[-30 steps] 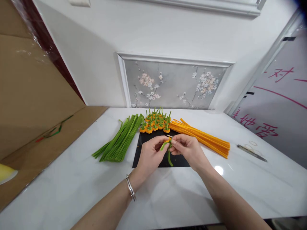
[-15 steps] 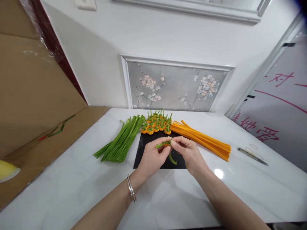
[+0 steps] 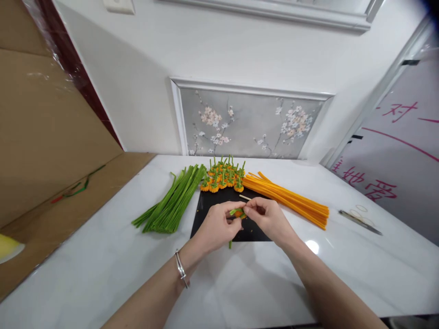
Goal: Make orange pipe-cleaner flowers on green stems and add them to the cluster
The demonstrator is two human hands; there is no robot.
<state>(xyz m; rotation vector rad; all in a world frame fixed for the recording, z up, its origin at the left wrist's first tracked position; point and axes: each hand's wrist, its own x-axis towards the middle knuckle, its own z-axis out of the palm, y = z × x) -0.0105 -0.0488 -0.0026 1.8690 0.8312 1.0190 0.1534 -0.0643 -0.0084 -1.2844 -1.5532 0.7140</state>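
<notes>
Over the black mat point(image 3: 209, 210), my left hand point(image 3: 217, 226) is closed round a small orange pumpkin point(image 3: 240, 214) made of fuzzy pipe cleaner, mostly hidden by the fingers. A green pipe cleaner point(image 3: 236, 211) lies across its top, and a green end hangs below my left hand. My right hand point(image 3: 269, 217) pinches at the green pipe cleaner right beside the pumpkin; its fingertips hide the exact grip. A thin pale stick point(image 3: 244, 197) shows just behind my fingers. Beyond the hands stand several finished-looking orange pumpkins point(image 3: 222, 183) with upright green stems.
A bundle of green pipe cleaners point(image 3: 173, 201) lies left of the mat, a bundle of orange ones point(image 3: 288, 196) to the right. Scissors point(image 3: 360, 223) and rubber bands point(image 3: 361, 209) are farther right on the white table point(image 3: 103, 265). A cardboard sheet point(image 3: 51, 128) borders the left.
The green end that curled under my right hand now hangs below my left hand. My hands have turned the piece, showing more orange, and the pale stick is more exposed.
</notes>
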